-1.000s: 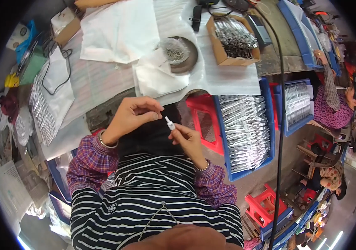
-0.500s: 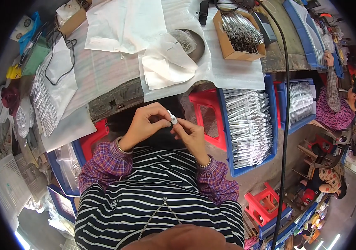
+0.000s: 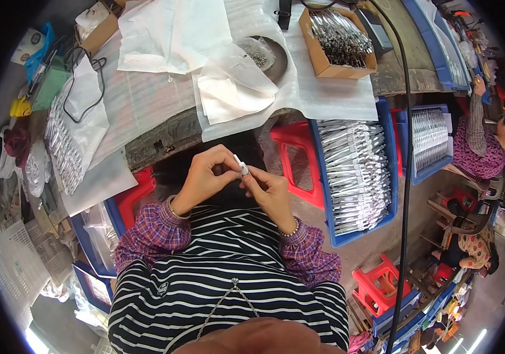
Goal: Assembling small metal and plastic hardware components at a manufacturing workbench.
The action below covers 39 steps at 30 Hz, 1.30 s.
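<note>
White slim piece (image 3: pixel 241 164) stands tilted between the fingertips of the two hands, in the air just short of the front edge of the workbench (image 3: pixel 164 138) and above the person's lap. The left hand (image 3: pixel 210 176) has its thumb and forefinger pinched nearly together on the piece, the other fingers curled. The right hand (image 3: pixel 270 192) grips the lower end of it between thumb and forefinger, its remaining fingers folded in; fine detail at the tips is too small to tell.

On the workbench, near its front edge, lies a folded white sheet (image 3: pixel 234 91), partly over a round dark dish (image 3: pixel 280 69) that holds a clear bag (image 3: pixel 258 53) of small metal bits. A cardboard box (image 3: pixel 344 72) full of metal pieces stands to the right of the dish, close to the front edge. A larger white sheet (image 3: pixel 175 35) lies farther back, and silvery strips (image 3: pixel 63 154) are spread toward the left end.

Right of the person, a blue tray (image 3: pixel 394 177) carries rows of silvery pieces (image 3: pixel 355 177); a red stool (image 3: pixel 293 168) shows beside its left edge. Past its right edge is a second blue tray (image 3: pixel 428 173), with a seated co-worker (image 3: pixel 479 144) beyond.
</note>
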Each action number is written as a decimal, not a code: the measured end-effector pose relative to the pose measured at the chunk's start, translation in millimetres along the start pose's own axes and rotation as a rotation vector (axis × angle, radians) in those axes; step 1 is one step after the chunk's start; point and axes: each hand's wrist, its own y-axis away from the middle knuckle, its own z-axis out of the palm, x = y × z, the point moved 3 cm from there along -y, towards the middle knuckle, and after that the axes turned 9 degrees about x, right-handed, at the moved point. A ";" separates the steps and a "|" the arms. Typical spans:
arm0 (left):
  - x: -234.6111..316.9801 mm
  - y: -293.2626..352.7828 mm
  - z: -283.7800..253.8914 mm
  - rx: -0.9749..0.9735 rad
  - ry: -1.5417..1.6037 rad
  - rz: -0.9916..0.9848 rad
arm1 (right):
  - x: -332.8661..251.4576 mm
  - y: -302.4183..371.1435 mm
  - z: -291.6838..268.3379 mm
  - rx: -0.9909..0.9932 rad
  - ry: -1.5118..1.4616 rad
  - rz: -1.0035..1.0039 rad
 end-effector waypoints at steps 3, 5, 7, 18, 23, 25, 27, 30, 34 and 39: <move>-2.4 1.5 0.3 0.004 0.045 -0.040 | -3.6 0.1 1.2 -0.009 0.052 -0.035; -6.0 2.5 0.7 0.015 0.088 -0.068 | -2.6 -0.3 1.6 -0.008 0.065 -0.057; -10.3 2.8 0.9 0.021 0.171 -0.098 | -1.5 -0.5 1.6 -0.012 0.075 -0.080; -13.2 2.6 -3.1 -0.016 0.171 -0.210 | 5.4 -1.8 4.6 -0.011 0.034 -0.020; -20.1 3.8 -7.3 -0.072 0.205 -0.263 | 8.5 0.2 8.0 -0.035 0.053 -0.013; -20.6 3.5 -8.6 -0.080 0.255 -0.292 | 9.2 -0.9 9.7 -0.043 0.048 -0.007; -21.5 4.0 -11.3 -0.079 0.251 -0.283 | 12.3 -1.7 11.4 -0.081 0.009 0.063; -20.2 3.6 -13.2 -0.110 0.257 -0.256 | 13.0 -3.6 11.5 -0.144 -0.072 0.178; -6.1 -1.3 -8.8 -0.186 0.352 -0.369 | 9.4 -1.6 1.0 -0.182 -0.151 0.247; -11.0 3.0 -15.0 -0.123 0.068 -0.209 | 15.6 -6.7 8.7 -0.269 -0.201 0.223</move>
